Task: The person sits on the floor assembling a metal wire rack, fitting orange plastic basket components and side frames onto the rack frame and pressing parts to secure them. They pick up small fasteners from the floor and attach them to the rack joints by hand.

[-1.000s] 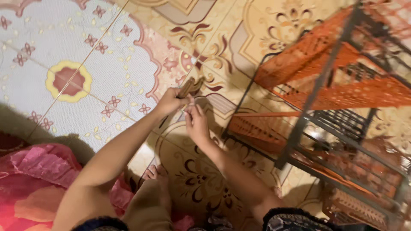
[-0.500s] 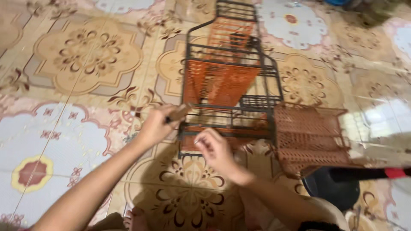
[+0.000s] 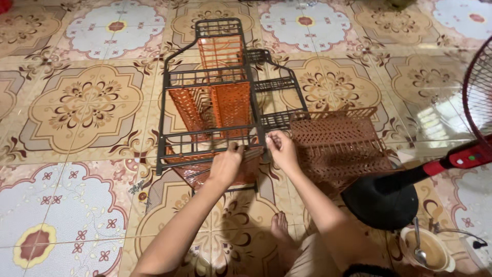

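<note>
Rack [image 3: 215, 102] lies on its side on the tiled floor [image 3: 77, 102] in front of me, a dark metal frame with orange perforated trays set inside it. Both my hands are at the rack's near end. My left hand [image 3: 225, 165] is curled over the nearest crossbar, fingers closed on the wire. My right hand [image 3: 281, 149] sits just beside it at the rack's near right corner post, fingers pinched together narrowly there; I cannot tell whether they hold something small or only the frame.

Touching the rack's right side lies a brown basket [image 3: 338, 143], a loose plastic tray with a woven grid. Right of the basket, further from the rack, stands a fan: its black base [image 3: 382, 200] is on the floor, its red neck [image 3: 461, 156] slants up, and part of its grille [image 3: 482, 87] shows at the edge. Beyond the fan base, well apart from the rack, is a bowl [image 3: 428, 251] with a spoon [image 3: 417, 246] in it. My foot [image 3: 281, 231] rests on the floor below the rack, between my arms.
</note>
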The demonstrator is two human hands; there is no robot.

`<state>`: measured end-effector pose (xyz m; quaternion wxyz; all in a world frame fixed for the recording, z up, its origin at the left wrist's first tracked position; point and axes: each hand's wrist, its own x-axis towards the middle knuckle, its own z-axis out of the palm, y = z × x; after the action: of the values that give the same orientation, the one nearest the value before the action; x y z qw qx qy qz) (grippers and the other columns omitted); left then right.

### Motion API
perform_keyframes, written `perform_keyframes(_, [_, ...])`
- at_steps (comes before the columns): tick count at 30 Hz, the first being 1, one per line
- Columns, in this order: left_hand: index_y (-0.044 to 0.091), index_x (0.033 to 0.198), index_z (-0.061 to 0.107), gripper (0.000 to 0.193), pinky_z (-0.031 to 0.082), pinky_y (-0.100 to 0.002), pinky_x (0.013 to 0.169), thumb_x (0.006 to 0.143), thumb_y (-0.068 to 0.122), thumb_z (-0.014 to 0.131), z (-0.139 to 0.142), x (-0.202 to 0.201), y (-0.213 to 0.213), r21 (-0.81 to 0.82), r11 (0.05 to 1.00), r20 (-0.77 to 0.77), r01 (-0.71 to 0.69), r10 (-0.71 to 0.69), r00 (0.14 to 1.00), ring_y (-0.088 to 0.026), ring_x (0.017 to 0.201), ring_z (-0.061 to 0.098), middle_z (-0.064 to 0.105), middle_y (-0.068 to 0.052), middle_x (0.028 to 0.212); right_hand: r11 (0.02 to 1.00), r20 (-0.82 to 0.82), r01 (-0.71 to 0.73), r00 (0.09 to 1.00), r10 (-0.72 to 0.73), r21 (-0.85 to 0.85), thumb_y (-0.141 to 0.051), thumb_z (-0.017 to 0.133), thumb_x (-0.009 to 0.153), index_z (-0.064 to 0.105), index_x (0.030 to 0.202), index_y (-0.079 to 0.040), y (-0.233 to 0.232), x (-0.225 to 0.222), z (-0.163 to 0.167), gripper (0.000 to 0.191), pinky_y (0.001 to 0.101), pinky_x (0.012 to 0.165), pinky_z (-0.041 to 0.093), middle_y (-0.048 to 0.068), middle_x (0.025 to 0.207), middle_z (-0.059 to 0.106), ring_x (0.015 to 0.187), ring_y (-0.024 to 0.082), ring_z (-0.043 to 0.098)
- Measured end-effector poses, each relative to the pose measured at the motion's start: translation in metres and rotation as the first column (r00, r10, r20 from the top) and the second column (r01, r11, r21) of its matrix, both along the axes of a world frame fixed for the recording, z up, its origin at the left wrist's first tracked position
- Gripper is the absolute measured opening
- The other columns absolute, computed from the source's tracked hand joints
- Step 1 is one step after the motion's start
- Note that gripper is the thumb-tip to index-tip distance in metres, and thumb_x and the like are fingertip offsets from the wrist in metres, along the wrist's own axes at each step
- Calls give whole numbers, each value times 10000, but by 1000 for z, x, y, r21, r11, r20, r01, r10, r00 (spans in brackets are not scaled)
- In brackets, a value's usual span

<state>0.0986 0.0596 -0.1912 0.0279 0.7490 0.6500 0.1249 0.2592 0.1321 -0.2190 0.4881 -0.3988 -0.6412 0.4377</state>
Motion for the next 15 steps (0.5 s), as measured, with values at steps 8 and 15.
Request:
perform_keyframes(8, [69,1128,473,448,507,-329,456,683,18,486,-7,1,-16,-24,1000,-218,6,-11,976,-257,570,623,470,-203,1132,992,5,-81,997,82,-92,-74,561,835,564,889,-40,15,6,-6,64,179,579,415,-12,745,575,686,42,528])
perform_keyframes(15, [81,1122,478,402,503,-345,496,723,34,482,7,-15,-54,-73,997,-239,26,-43,970,-258,629,621,505,-147,1085,942,-165,-256,961,223,-216,-50,535,852,538,896,-21,7,-1,-7,53,179,589,446,15,767,576,687,58,545])
